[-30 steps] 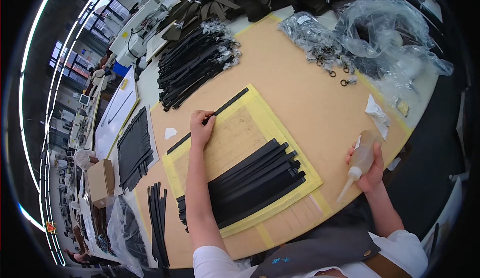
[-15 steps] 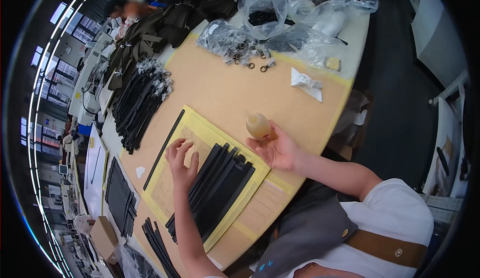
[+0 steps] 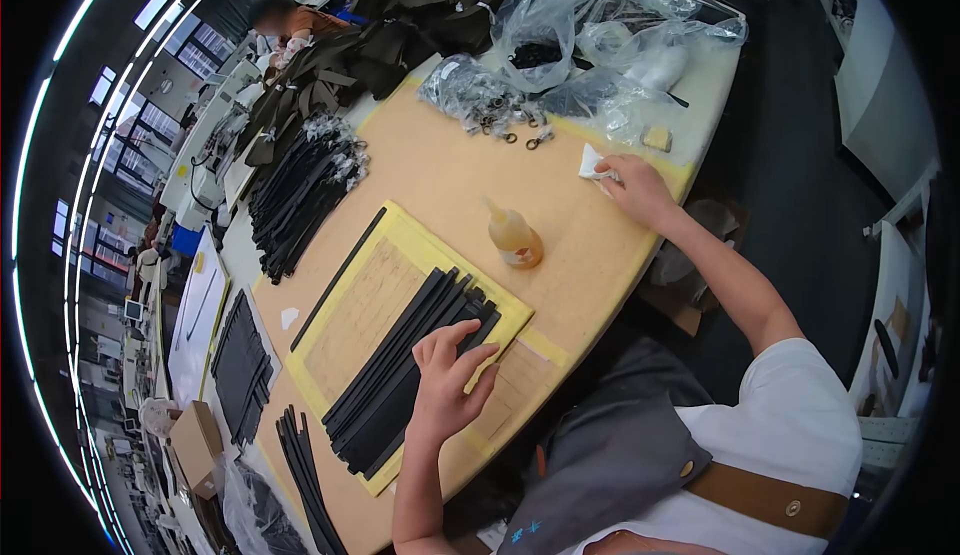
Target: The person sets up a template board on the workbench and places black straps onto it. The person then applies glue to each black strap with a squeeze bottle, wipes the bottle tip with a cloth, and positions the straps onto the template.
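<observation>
My right hand [image 3: 640,191] reaches to the far right of the table, its fingers closed on a crumpled white tissue [image 3: 592,162]. My left hand [image 3: 452,383] hovers over the lower right end of a row of black strips [image 3: 400,375], fingers curled but apart, holding nothing I can see. The strips lie side by side on a yellow-edged board [image 3: 340,295]. One single black strip [image 3: 338,277] lies along the board's far left edge. Between my hands and beyond the board, a squeeze bottle [image 3: 514,239] of amber liquid with a pointed nozzle stands upright on the table.
Bundled black straps [image 3: 300,200] lie at the left back, near dark fabric pieces [image 3: 390,40]. Clear plastic bags [image 3: 600,45] and metal rings [image 3: 512,138] are at the back. More black strips [image 3: 240,365] lie on the left. A person [image 3: 300,23] sits far off.
The bottle has gone from my right hand to standing on the table. My right hand has moved away to the tissue and closed on it. My left hand has shifted right and nearer me.
</observation>
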A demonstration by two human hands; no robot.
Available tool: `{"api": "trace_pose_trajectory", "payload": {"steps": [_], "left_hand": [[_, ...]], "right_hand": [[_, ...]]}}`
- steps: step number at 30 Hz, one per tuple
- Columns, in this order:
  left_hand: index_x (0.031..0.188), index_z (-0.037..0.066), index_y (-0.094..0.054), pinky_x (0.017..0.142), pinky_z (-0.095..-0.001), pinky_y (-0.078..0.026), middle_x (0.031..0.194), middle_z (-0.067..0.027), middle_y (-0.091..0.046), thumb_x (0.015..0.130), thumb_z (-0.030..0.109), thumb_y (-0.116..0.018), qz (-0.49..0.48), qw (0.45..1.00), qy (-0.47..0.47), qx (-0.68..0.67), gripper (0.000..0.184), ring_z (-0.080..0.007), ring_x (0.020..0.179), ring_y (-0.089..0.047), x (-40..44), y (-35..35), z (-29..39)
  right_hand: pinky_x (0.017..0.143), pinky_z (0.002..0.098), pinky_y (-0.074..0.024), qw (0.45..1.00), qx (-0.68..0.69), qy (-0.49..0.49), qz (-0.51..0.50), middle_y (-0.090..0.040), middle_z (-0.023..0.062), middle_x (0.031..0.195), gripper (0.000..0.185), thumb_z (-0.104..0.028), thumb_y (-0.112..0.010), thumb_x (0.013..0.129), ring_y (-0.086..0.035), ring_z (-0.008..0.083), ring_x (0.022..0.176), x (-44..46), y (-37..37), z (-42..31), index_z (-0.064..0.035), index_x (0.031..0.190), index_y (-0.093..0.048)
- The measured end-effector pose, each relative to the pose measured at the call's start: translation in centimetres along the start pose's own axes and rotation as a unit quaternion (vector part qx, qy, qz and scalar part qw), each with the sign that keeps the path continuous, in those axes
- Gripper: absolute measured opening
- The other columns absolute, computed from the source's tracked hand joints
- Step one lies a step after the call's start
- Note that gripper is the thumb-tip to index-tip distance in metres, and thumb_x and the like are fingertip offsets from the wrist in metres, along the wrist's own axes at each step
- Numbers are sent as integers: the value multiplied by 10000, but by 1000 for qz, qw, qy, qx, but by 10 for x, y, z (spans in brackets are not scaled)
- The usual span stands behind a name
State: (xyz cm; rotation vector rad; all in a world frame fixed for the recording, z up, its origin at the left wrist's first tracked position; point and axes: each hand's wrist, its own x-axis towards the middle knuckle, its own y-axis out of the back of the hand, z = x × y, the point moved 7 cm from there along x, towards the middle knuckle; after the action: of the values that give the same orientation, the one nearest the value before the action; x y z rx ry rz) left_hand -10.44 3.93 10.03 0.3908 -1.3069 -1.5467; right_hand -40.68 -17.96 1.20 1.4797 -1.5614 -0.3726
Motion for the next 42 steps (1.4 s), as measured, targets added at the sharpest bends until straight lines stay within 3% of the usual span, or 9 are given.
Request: {"api": "trace_pose_trajectory", "payload": {"steps": [2,6,10,16,24,29,32,38,42], "left_hand": [[1033,121,-700,936,-401,-365,1228,-99,-605,774,85,-762,22,999,4,-30,269,-289,1112,-550,-3,-2,16],[1132,28,-669,855,-321,-477,1192,-133,-638,864,104,-709,63,931,125,-338,280,-215,1017,-603,-17,-44,19],[1318,-6,-507,832,-348,-515,1229,-111,-606,980,284,-626,88,703,214,-673,461,-189,1037,-598,-17,-87,25],[1163,-13,-590,676,-266,-494,954,-67,-661,1002,239,-620,224,695,278,-624,301,-102,757,-593,-22,-70,22],[1110,-1,-631,841,-246,-476,1007,-43,-689,1013,204,-612,257,714,293,-582,227,-82,923,-613,-40,-61,14],[1159,-1,-607,852,-254,-479,1063,-52,-676,1028,195,-590,243,764,246,-545,236,-82,947,-604,-32,-60,20],[1189,-3,-586,865,-260,-484,1102,-58,-665,1044,196,-556,256,765,253,-535,248,-91,971,-607,-32,-66,18],[1249,1,-543,975,-365,-506,1223,-124,-638,1078,230,-445,317,504,234,-769,302,-210,1126,-623,-31,-84,14],[1280,-12,-521,1055,-441,-465,1291,-146,-609,1092,288,-374,331,458,191,-802,384,-275,1196,-600,-32,-88,0]], "right_hand": [[814,302,-535,940,308,-129,-70,-688,76,1109,249,-193,-619,967,-678,156,945,-13,-14,7,-32,1155,-649],[887,287,-547,581,757,-229,-191,-682,107,1167,349,-205,-544,1027,-683,135,1018,-83,-13,-85,30,1285,-569],[936,289,-545,473,800,-237,-282,-684,107,1175,371,-206,-525,1038,-683,138,1045,-126,-21,-144,27,1326,-538],[915,317,-573,390,804,-275,-354,-623,137,1284,415,-233,-502,1038,-660,175,1110,-165,-43,-174,26,1363,-503],[906,332,-480,610,683,-184,-358,-653,16,1135,500,-500,-353,1073,-622,128,1046,-161,-50,-163,-95,1207,-614],[949,305,-447,861,449,35,-239,-663,31,1039,279,-195,-700,930,-603,108,1011,-148,-1,-188,-22,1137,-630],[880,263,-476,837,490,-30,-242,-672,20,1007,261,-201,-687,951,-608,77,946,-151,-17,-176,-12,1123,-635],[858,255,-521,584,735,-242,-246,-675,17,1082,239,-225,-555,1040,-636,72,985,-157,-44,-174,-50,1192,-614],[914,275,-533,500,783,-270,-252,-673,29,1137,277,-255,-511,1057,-654,108,1051,-160,-47,-186,-68,1246,-590]]}}
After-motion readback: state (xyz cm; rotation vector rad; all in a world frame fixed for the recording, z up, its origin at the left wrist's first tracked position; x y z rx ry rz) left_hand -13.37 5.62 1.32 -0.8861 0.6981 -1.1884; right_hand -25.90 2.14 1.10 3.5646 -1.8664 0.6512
